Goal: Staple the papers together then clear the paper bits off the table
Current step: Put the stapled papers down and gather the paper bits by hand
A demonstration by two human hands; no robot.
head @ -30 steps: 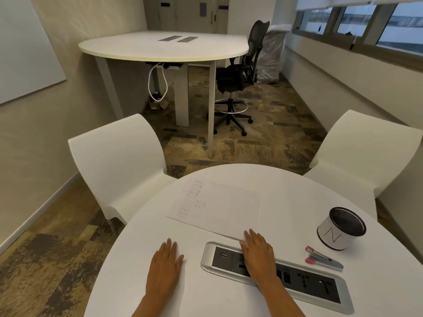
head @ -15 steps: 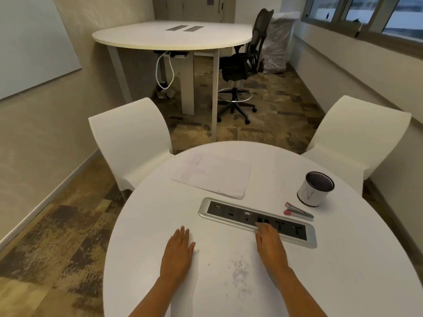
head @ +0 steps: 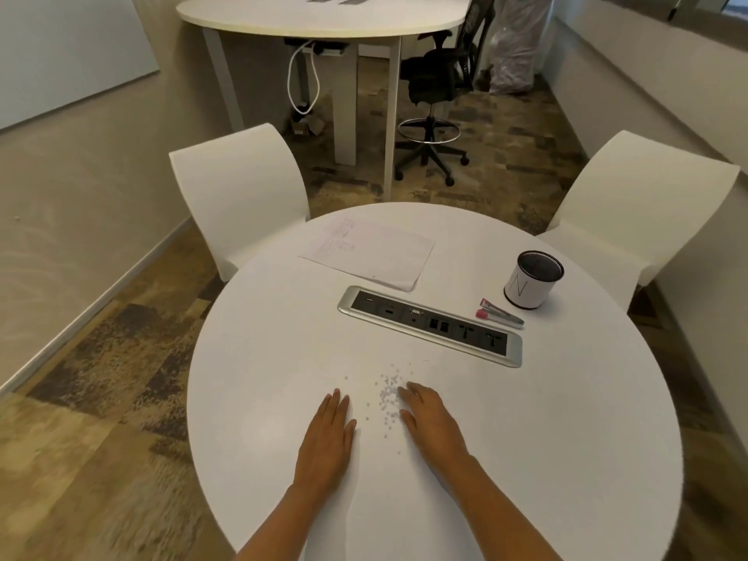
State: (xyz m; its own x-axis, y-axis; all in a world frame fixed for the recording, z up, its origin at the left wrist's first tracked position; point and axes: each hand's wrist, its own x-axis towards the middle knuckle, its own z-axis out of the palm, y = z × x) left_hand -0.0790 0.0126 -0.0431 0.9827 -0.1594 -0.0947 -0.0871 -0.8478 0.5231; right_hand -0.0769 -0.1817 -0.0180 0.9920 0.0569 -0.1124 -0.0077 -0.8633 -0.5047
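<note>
Round white counter (head: 526, 459) fills the lower frame, two white chairs behind it, one on the left (head: 239, 196) and one on the right (head: 639, 212). A taller table (head: 324, 14) and a black office chair (head: 437, 83) sit further back in the room.

On the counter, far side: papers (head: 372, 253) lying flat, long axis running left to right and slightly skewed, just beyond the power strip (head: 429, 325) set into the surface. Right of the strip's far end — a pink and grey stapler (head: 500, 314), lying on its side by the look of it, just beside a white mesh-topped cup (head: 533, 279). Papers and stapler are well apart, strip between them. Can't tell whether a staple is in the sheets.

Near side: both hands flat, palms down, fingers extended and close together, holding nothing. Left hand (head: 330, 431) rests left of the scatter; right hand (head: 431, 419) has its fingertips touching the right edge of it. Paper bits (head: 388, 394) — a small loose scatter of tiny white pieces, lying between the two hands and a little ahead of them, a few strays toward the left hand.

Key relation: bits sit between the hands, closer to the right one. Looks like the clearing step, bits not yet gathered. Likely next: sweep inward from both sides. Stapler is nearer the right hand too.
</note>
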